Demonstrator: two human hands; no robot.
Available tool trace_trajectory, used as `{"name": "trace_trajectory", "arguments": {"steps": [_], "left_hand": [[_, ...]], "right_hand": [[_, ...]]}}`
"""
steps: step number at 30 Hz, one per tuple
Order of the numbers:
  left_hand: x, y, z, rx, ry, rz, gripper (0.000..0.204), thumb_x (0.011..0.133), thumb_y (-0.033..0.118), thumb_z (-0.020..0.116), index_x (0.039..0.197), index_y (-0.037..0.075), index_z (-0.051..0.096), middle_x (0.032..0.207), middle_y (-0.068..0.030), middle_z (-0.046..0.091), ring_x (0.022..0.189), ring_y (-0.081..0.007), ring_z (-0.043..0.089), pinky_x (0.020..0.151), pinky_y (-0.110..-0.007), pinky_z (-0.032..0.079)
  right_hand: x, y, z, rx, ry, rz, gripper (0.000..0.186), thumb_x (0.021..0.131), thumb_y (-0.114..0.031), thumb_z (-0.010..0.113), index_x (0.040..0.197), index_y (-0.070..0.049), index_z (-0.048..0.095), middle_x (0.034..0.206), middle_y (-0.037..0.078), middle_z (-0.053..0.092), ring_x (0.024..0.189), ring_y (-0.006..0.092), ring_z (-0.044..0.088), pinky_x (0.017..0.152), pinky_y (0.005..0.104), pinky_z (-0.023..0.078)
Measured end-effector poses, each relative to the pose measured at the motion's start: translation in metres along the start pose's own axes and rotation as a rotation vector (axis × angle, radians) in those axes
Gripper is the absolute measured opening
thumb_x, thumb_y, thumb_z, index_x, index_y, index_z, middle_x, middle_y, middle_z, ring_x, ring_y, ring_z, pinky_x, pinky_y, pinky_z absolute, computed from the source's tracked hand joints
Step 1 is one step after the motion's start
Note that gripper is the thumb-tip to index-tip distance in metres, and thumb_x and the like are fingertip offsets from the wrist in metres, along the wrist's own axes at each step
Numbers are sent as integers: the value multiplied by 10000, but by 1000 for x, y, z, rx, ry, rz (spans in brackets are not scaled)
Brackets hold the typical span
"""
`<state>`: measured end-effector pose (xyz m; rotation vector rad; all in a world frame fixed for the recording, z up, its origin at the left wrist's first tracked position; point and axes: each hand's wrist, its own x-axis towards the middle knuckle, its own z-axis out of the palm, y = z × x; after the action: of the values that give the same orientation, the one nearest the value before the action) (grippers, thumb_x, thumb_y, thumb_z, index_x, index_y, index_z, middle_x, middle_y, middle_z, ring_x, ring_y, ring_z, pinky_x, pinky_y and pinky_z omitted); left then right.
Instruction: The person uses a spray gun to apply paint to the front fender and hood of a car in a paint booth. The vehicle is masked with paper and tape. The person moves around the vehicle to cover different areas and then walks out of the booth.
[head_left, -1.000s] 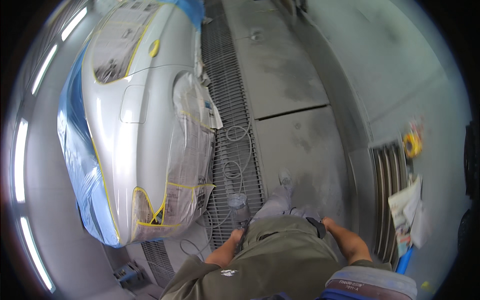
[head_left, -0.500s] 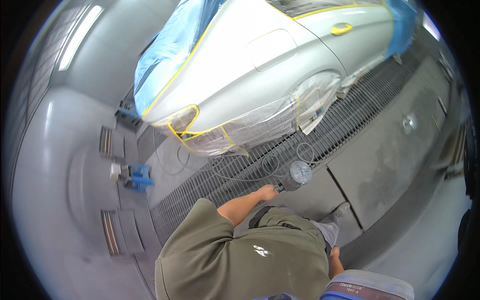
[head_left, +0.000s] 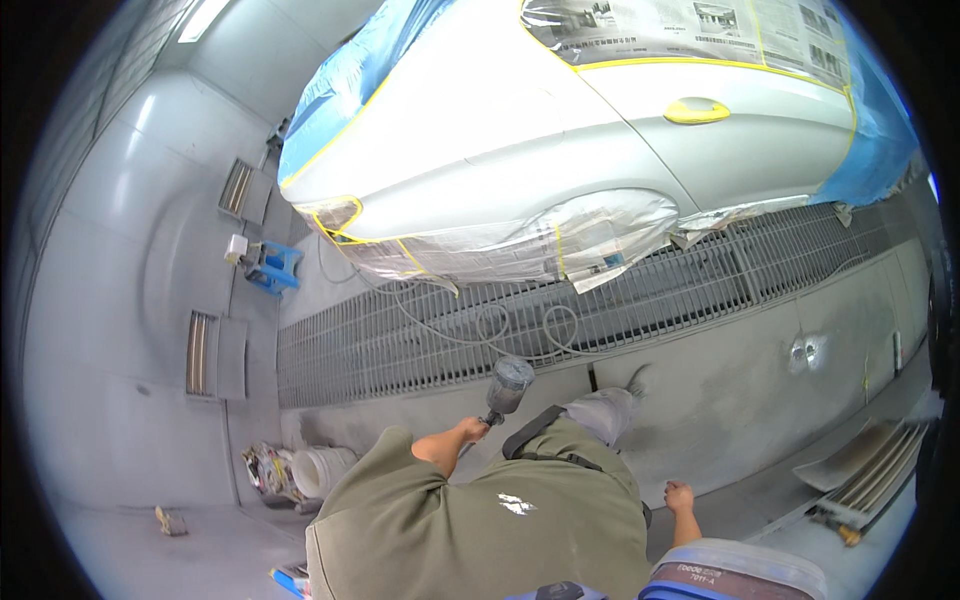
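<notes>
My left hand is wrapped round the handle of a spray gun, whose grey cup with a pale round lid stands on top. The gun is held out in front of my waist, apart from the car. A white car fills the upper part of the view. Yellow tape borders its newspaper and blue film coverings, and a yellow cover lies over the door handle. My right hand hangs at my side with loosely bent fingers, and I see nothing in it.
A hose loops over the floor grating beside the car. To the left are a blue stool, a white bucket and wall vents. A slatted panel lies at the right. A worn respirator filter covers the lower edge.
My view has turned toward the right, and more of the car's door and window shows. The spray gun stays in my left hand. My right hand has swung away from my leg.
</notes>
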<state>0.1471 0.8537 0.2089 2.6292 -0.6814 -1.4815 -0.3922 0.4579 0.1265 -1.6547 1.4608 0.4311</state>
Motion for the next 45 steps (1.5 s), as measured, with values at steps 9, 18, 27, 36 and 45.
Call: {"name": "trace_trajectory", "arguments": {"steps": [9,18,27,36,45], "left_hand": [[81,285,39,-119,-58,-18,448,856,462,568,840,42,722,778,-231,675,753,-362,648,707,-469,494],[131,541,-19,-139,213,267,381,908,370,558,877,11,684,866,-305,657,889,-469,642,757,-541,485],[96,648,135,-236,290,-100,297,939,355,529,1103,185,710,1008,-238,684,966,-412,667,830,-516,522],[25,724,282,-391,142,-416,329,938,430,511,1108,237,717,1138,-206,695,1035,-417,678,879,-465,559],[19,761,278,-261,186,-386,326,998,379,471,1198,214,668,1159,-240,669,1088,-434,645,927,-517,523]], "right_hand": [[135,-70,-238,-99,-134,-237,334,914,-255,565,1115,-61,747,1097,219,714,1039,375,686,919,431,535],[283,-130,-443,-283,51,-423,308,912,-241,573,1103,-82,755,1080,183,729,1000,373,697,895,440,544],[390,-124,-563,-521,-266,-650,343,889,-319,559,1124,-171,761,1095,171,724,1055,368,678,948,426,534],[478,8,-669,-876,-263,-662,361,900,-352,509,1119,-223,766,1121,153,722,1087,363,668,981,449,518],[495,32,-666,-874,-461,-670,397,945,-382,477,1195,-210,733,1234,184,675,1167,381,624,1025,466,488]]}}
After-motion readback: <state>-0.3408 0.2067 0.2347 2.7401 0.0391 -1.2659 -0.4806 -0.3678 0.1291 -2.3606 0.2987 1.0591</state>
